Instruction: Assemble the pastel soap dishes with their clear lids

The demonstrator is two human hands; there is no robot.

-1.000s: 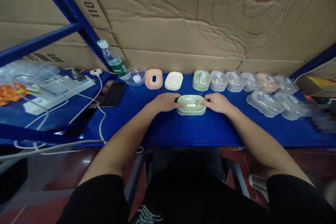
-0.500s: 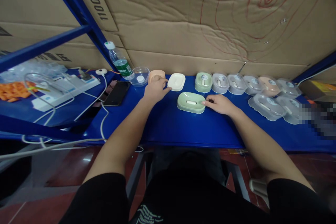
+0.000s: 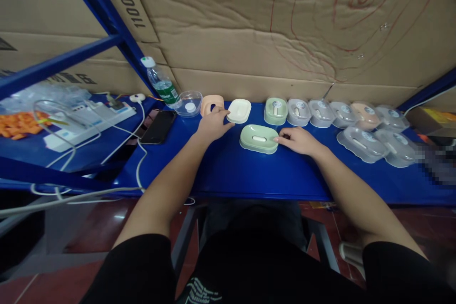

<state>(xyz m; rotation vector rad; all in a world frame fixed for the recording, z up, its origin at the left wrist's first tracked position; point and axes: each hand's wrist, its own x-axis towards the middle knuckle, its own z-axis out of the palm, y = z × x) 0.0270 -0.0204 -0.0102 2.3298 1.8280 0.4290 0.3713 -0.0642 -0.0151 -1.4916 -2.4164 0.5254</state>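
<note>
My left hand (image 3: 213, 125) reaches to the left edge of a small cream dish (image 3: 239, 110), its thumb and fingers apart at the near-left corner. Partly behind that hand lies an orange piece (image 3: 212, 100) with a dark opening. My right hand (image 3: 297, 140) pinches the right rim of a pale green oval dish (image 3: 257, 134) between thumb and fingers. A white oblong shows in the middle of this green dish, which rests on the blue table (image 3: 260, 175).
Several lidded boxes, among them a green one (image 3: 275, 111) and a clear-covered one (image 3: 362, 145), line the right side. At left are a clear round container (image 3: 188, 103), a water bottle (image 3: 162, 83), a phone (image 3: 157, 127) and a power strip (image 3: 89, 126) with cables.
My left hand has shifted slightly right and nearer to me, uncovering more of the orange piece and its opening. My right hand and the green dish have stayed in place.
</note>
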